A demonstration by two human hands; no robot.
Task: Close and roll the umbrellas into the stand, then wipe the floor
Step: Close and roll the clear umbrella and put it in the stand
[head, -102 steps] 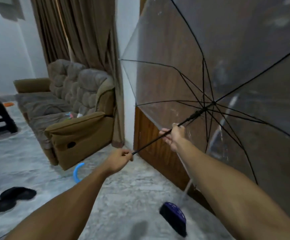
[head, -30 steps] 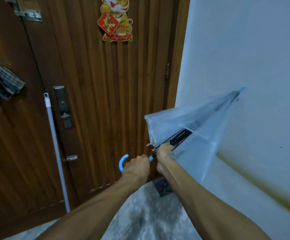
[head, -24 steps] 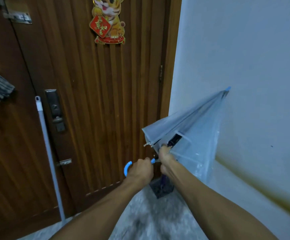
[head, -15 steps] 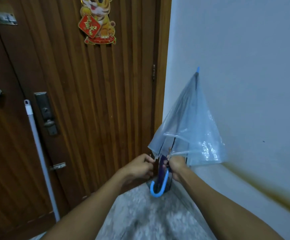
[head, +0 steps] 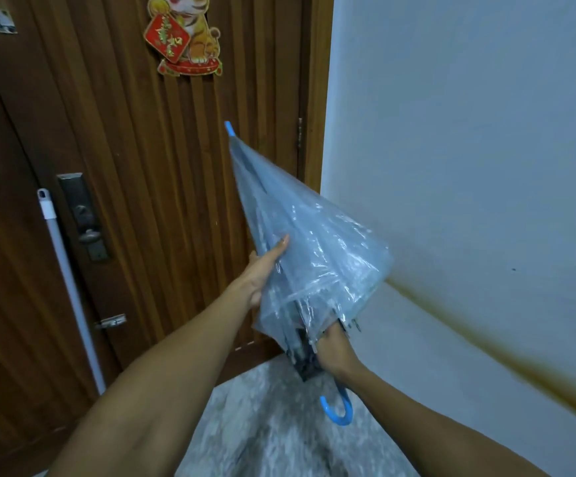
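Observation:
A clear plastic umbrella (head: 317,249) with black ribs is folded shut and held tip-up, its blue tip leaning up and left toward the door. Its loose canopy bulges out to the right. My left hand (head: 262,270) wraps the canopy partway up on the left side. My right hand (head: 333,349) grips the shaft at the canopy's lower edge. The blue curved handle (head: 338,409) hangs just below that hand. A dark object behind my right hand, low in the corner, is mostly hidden; whether it is the stand I cannot tell.
A brown wooden door (head: 124,184) fills the left, with a lock plate (head: 83,215) and a tiger decoration (head: 183,32). A white pole (head: 69,287) leans against it. The pale wall (head: 469,149) on the right has a brown stain. Grey marbled floor (head: 273,438) lies below.
The umbrella went from fully open to folded shut and was turned tip-up. My left hand left the handle end and moved up onto the canopy, and the tip swung left toward the door.

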